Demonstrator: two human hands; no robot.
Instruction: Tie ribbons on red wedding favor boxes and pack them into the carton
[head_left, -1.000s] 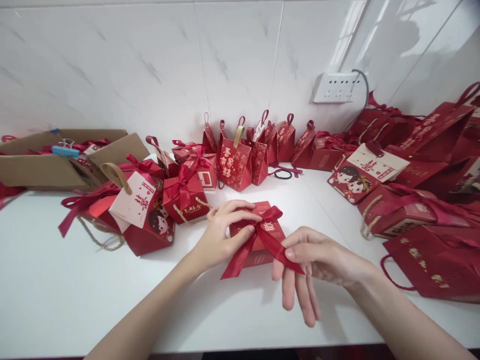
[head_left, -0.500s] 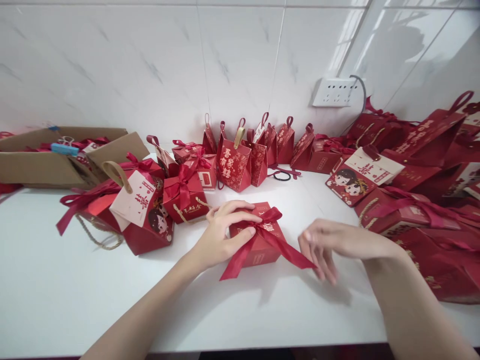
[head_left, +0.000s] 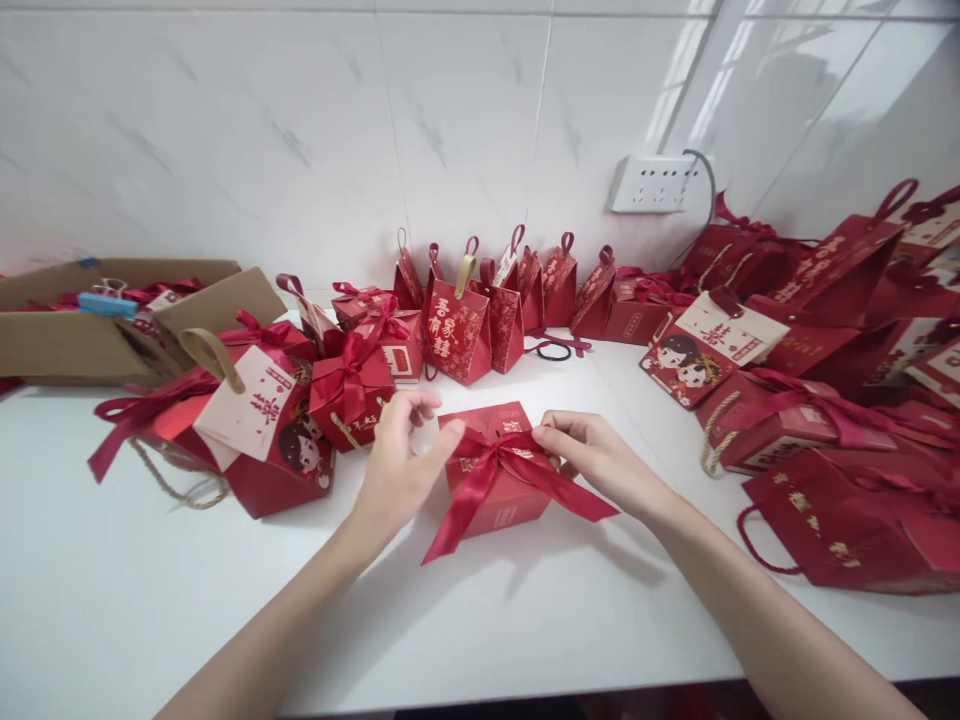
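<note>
A red gift box (head_left: 501,512) with pale lettering sits on the white table in front of me. A dark red satin ribbon (head_left: 480,482) is tied in a bow on its top, both tails hanging over the near side. At the box's upper right, my right hand (head_left: 589,450) pinches the bow's right loop between thumb and fingertips. My left hand (head_left: 401,465) is at the left side, thumb tip against the bow's left loop, the other fingers curled and apart from the thumb.
Several finished-looking red boxes (head_left: 352,385) stand left and behind. More boxes (head_left: 847,520) are piled at the right. A cardboard box (head_left: 67,345) lies at far left. A black ring (head_left: 553,351) rests near the back, and a power strip (head_left: 660,185) is on the tiled wall.
My right hand has moved left from the ribbon's tail to the bow's right loop. My left hand has lifted off the bow's top and shifted to the box's left side.
</note>
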